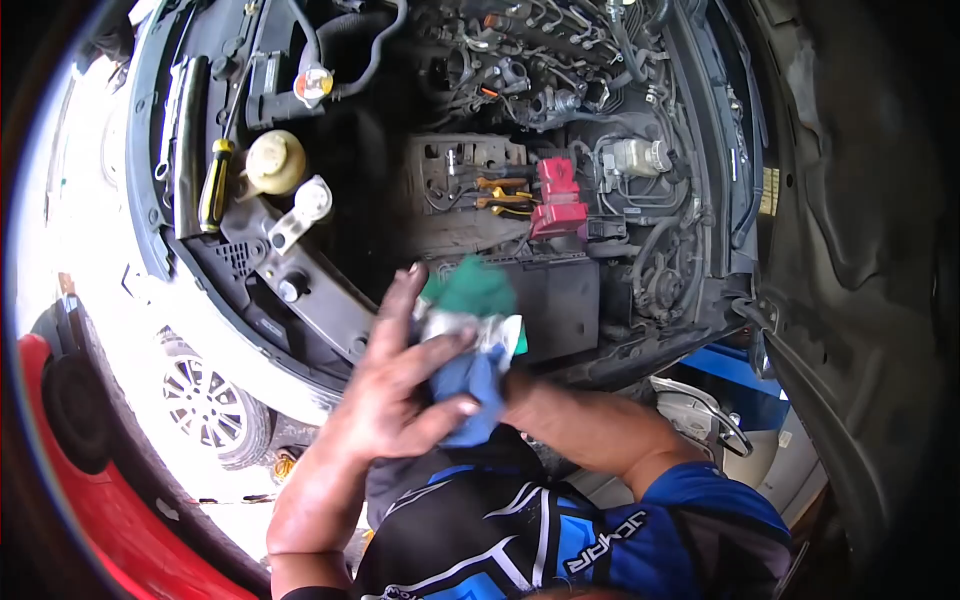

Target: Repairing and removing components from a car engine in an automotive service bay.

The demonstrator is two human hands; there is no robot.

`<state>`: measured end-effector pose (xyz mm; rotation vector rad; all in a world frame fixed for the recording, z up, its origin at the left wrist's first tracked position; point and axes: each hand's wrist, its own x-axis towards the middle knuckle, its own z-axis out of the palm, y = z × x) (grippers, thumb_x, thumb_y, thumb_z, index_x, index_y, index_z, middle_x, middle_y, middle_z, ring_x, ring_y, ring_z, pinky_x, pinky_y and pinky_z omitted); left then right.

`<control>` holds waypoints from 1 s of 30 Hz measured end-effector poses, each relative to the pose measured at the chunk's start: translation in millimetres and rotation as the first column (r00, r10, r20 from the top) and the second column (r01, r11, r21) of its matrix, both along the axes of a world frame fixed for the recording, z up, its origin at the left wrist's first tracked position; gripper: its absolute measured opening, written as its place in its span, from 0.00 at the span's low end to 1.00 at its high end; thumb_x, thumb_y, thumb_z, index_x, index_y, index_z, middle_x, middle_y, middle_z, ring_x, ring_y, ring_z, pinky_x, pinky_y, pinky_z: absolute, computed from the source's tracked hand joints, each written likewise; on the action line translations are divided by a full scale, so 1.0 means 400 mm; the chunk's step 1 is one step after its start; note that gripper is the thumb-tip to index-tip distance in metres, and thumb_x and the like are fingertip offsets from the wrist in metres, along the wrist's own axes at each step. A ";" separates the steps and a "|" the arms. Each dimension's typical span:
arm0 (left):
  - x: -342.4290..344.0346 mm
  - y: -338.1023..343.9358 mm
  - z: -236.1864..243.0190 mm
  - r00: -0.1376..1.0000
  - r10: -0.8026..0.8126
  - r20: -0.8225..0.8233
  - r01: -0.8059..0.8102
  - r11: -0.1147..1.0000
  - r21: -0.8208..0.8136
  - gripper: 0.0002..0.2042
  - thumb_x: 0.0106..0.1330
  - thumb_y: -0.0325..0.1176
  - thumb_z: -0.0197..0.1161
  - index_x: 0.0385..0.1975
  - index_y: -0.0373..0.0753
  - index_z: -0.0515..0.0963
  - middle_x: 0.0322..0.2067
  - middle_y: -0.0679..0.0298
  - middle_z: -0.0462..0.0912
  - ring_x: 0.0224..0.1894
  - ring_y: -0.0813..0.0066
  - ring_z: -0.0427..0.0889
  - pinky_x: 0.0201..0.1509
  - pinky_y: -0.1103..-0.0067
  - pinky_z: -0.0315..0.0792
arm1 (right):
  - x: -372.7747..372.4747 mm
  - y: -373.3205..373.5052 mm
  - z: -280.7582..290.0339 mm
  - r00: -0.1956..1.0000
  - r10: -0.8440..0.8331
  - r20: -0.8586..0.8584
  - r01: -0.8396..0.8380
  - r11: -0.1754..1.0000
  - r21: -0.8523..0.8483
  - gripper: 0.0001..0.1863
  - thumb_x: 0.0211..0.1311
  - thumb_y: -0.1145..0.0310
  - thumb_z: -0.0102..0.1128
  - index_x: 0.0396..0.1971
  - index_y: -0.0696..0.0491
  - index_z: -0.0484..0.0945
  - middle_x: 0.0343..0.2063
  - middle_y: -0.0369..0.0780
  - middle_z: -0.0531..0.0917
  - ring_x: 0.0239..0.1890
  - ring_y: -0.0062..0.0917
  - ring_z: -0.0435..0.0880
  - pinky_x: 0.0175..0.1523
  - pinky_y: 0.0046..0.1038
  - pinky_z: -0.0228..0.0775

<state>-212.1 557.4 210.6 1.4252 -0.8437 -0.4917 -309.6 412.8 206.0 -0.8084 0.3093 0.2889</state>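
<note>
In front of my body, over the near edge of the engine bay, is a bunched rag [468,385] in blue, white and green. Its green end [474,288] is smeared by motion. My left hand [395,385] holds the rag from the left, thumb and some fingers pressed on the cloth, one finger pointing up past it; the skin looks grimy. From the right, my right hand [512,398] reaches in behind the cloth. Only its blurred wrist side shows, and the fingers are hidden.
Yellow-handled pliers [505,194] lie by red covers [560,205] beyond the black battery [555,310]. A yellow-black screwdriver [215,185] rests on the left by a round reservoir [275,163]. The raised hood [850,250] flanks the right. A wheel [208,405] stands lower left.
</note>
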 end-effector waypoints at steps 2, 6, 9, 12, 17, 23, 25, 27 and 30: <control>0.015 -0.030 -0.019 0.996 0.070 -0.051 -0.074 0.994 -0.076 0.36 0.51 0.48 0.77 0.60 0.37 0.75 0.64 0.32 0.62 0.66 0.33 0.68 0.67 0.58 0.66 | 0.001 0.027 -0.047 0.997 0.017 -0.069 -0.023 0.995 -0.093 0.46 0.63 0.42 0.60 0.74 0.48 0.52 0.73 0.39 0.56 0.75 0.30 0.53 0.77 0.38 0.46; 0.038 -0.009 -0.033 0.965 0.124 -0.230 -0.097 0.987 0.125 0.25 0.59 0.44 0.72 0.50 0.32 0.77 0.48 0.51 0.80 0.52 0.60 0.78 0.59 0.69 0.69 | 0.070 -0.004 -0.049 0.930 0.363 0.052 -0.163 0.534 -0.829 0.26 0.44 0.63 0.76 0.44 0.51 0.75 0.42 0.37 0.81 0.45 0.29 0.81 0.47 0.35 0.75; 0.052 -0.019 -0.018 0.679 0.236 -0.695 -0.267 0.961 0.065 0.23 0.65 0.43 0.69 0.52 0.32 0.77 0.47 0.56 0.81 0.48 0.67 0.79 0.56 0.71 0.73 | 0.136 -0.008 -0.016 0.834 0.470 0.288 0.092 0.397 -0.913 0.20 0.50 0.68 0.67 0.45 0.57 0.77 0.44 0.48 0.80 0.45 0.45 0.82 0.51 0.42 0.74; 0.062 0.027 -0.049 0.536 0.006 -0.844 -0.230 0.963 -0.139 0.44 0.56 0.63 0.71 0.63 0.34 0.68 0.54 0.56 0.77 0.59 0.69 0.73 0.67 0.69 0.63 | 0.206 0.013 0.093 0.846 0.342 0.410 0.338 0.250 -0.907 0.27 0.55 0.64 0.63 0.55 0.61 0.75 0.55 0.52 0.77 0.61 0.54 0.73 0.69 0.49 0.59; 0.031 -0.007 -0.014 0.694 0.508 -0.510 -0.420 0.861 0.287 0.52 0.49 0.74 0.67 0.63 0.34 0.66 0.58 0.53 0.73 0.63 0.59 0.70 0.69 0.64 0.61 | 0.294 0.015 0.102 0.732 0.478 0.485 0.285 0.431 -0.856 0.24 0.72 0.50 0.48 0.44 0.58 0.80 0.44 0.45 0.82 0.56 0.45 0.78 0.69 0.48 0.56; 0.138 0.120 -0.110 0.937 0.329 -0.114 -0.304 0.933 0.194 0.47 0.46 0.62 0.75 0.58 0.30 0.69 0.49 0.47 0.78 0.53 0.45 0.78 0.62 0.64 0.68 | 0.340 0.092 0.092 0.877 0.154 0.456 0.123 0.844 -0.522 0.28 0.79 0.51 0.35 0.35 0.57 0.80 0.36 0.42 0.84 0.49 0.33 0.80 0.70 0.41 0.54; 0.261 0.167 -0.014 0.972 0.233 -0.016 -0.213 0.912 0.351 0.38 0.50 0.48 0.78 0.55 0.27 0.72 0.44 0.50 0.83 0.45 0.53 0.83 0.53 0.69 0.75 | 0.349 0.090 0.078 0.870 0.083 0.487 0.154 0.891 -0.428 0.28 0.79 0.50 0.36 0.41 0.61 0.77 0.38 0.45 0.83 0.47 0.34 0.79 0.65 0.40 0.60; 0.297 0.222 -0.005 0.906 0.416 0.077 -0.396 0.770 0.500 0.30 0.57 0.38 0.75 0.54 0.26 0.74 0.41 0.51 0.85 0.43 0.62 0.85 0.50 0.72 0.77 | 0.376 0.097 0.089 0.815 0.117 0.568 0.255 0.807 -0.533 0.30 0.78 0.47 0.38 0.45 0.62 0.76 0.42 0.46 0.82 0.50 0.35 0.78 0.63 0.41 0.63; 0.348 0.296 -0.055 0.692 0.720 -0.044 -0.610 0.617 0.496 0.22 0.65 0.31 0.69 0.55 0.26 0.74 0.41 0.52 0.86 0.43 0.71 0.84 0.48 0.77 0.77 | 0.433 0.124 0.064 0.675 0.475 0.564 0.389 0.420 -0.820 0.30 0.69 0.47 0.57 0.53 0.61 0.75 0.58 0.51 0.75 0.63 0.47 0.71 0.72 0.47 0.53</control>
